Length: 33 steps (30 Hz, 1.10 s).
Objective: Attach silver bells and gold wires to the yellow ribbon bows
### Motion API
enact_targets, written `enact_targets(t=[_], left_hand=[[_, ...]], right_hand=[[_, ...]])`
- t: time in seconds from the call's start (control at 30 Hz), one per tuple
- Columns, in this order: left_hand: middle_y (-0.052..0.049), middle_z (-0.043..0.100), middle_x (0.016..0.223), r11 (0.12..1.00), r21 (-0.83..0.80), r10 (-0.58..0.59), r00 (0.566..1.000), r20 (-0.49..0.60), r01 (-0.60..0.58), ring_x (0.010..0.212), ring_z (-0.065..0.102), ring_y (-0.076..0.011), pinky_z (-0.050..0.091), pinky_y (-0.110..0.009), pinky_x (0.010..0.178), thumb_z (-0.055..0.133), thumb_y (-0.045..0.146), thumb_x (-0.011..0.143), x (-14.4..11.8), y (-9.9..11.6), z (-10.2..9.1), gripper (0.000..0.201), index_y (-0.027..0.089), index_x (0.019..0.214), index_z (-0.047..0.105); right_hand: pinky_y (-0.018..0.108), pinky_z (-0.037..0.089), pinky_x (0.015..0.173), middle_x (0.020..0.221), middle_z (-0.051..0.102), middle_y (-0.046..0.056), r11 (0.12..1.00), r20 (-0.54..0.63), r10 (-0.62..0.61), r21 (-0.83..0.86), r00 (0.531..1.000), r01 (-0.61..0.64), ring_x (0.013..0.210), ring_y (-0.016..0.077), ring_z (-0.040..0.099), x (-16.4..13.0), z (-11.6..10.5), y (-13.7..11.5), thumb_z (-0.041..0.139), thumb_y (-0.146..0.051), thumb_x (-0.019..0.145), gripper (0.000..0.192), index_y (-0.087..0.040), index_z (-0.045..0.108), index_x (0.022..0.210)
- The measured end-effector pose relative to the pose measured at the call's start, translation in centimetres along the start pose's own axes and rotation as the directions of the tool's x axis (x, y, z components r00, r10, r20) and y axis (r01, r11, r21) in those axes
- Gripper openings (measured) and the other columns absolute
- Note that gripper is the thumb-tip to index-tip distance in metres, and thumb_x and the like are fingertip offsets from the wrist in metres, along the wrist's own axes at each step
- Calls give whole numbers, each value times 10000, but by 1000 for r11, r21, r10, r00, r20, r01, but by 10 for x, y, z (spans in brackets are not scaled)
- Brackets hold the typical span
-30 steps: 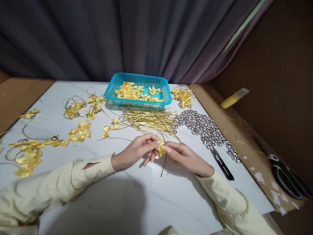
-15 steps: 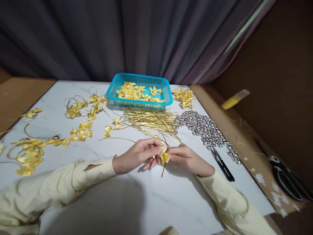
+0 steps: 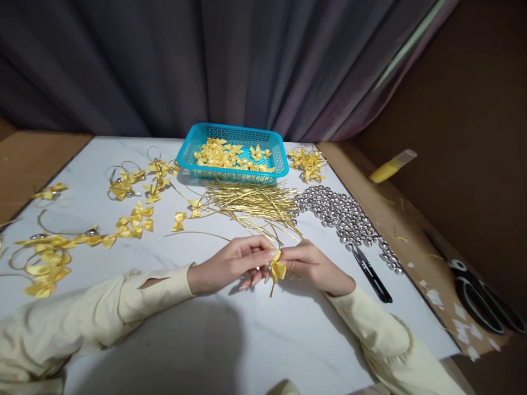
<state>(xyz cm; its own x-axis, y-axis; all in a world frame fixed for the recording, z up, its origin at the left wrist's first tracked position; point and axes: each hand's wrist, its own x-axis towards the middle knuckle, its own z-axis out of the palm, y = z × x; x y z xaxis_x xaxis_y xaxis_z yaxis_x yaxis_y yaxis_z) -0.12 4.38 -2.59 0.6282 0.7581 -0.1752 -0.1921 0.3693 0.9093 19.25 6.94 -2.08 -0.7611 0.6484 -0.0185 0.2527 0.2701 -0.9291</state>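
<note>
Your left hand [image 3: 230,263] and right hand [image 3: 315,264] bare, no rings visible. Pale cream long sleeves [image 3: 123,299] reach both wrists; left sleeve shows narrow slit near cuff, fabric loosely wrinkled.

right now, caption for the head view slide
Left hand and right hand pinch a yellow ribbon bow on a gold cord above the white table.

Between the left hand [image 3: 230,264] and right hand [image 3: 315,264] sits a yellow bow [image 3: 278,269] on a gold wire. Beyond them lie gold wires [image 3: 251,202], a turquoise lattice basket [image 3: 206,164] and silver beads [image 3: 341,214] on the white marbled bench [image 3: 247,340].
</note>
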Motion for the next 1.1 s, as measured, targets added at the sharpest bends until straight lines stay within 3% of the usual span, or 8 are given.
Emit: enact_targets(t=[0.43,1.1], left_hand=[[-31,617,616,993,-116,1,1000,14,0,515,567,-86,406,-122,375,560,278,845,2,6,-1,179,111,790,596],[8,557,583,996,-75,-41,999,28,43,403,419,-36,314,-131,366,548,382,850,3,-4,-5,262,123,815,569]], right_hand=[[181,317,437,549,527,6,989,-1,110,94,994,-110,466,66,365,-2,1,-1,475,-460,861,433,-81,655,754],[181,246,405,468,399,-39,998,-1,57,33,998,-57,438,55,281,-2,1,-1,456,-469,871,461,-82,656,722]])
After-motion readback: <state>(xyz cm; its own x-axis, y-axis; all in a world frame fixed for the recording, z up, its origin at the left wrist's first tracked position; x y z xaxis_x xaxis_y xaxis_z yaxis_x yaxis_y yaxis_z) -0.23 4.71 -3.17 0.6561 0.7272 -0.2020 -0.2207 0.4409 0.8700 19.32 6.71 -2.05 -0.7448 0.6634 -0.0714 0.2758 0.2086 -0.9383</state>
